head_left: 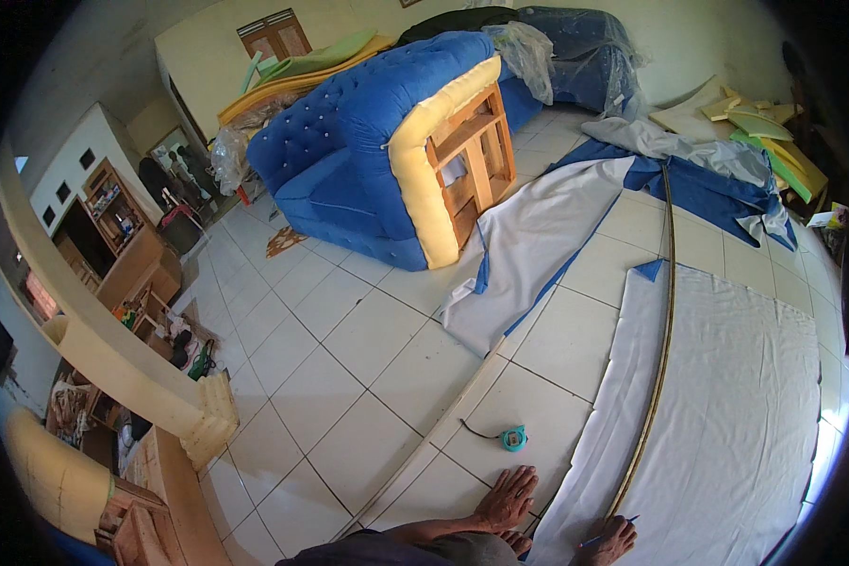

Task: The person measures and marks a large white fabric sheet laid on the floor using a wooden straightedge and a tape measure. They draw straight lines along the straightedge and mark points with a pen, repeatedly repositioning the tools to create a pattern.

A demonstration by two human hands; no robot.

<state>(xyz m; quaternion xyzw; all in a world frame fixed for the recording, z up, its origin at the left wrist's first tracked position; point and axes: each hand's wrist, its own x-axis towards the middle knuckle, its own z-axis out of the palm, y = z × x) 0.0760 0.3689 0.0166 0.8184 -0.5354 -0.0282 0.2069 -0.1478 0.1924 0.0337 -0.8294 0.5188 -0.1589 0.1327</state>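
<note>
My left hand (507,498) lies flat on the floor tiles with its fingers stretched out. Just beyond it sits a teal tape measure (513,438), a short dark strip trailing from its left side. In my right hand (608,541), low in the picture, is a blue pen (633,518) held close to the cloth. A long thin wooden stick (668,311) runs lengthwise over a spread sheet of white-backed fabric (745,396), its near end by my right hand. One far corner of that sheet folds over and shows blue.
A blue tufted sofa (349,170) with a bare wooden side stands beyond. Another piece of white-backed blue fabric (547,236) stretches across the floor. A pale strip (434,439) lies left of the tape measure. Foam scraps (764,123) are piled far right; a pillar (212,415) rises left.
</note>
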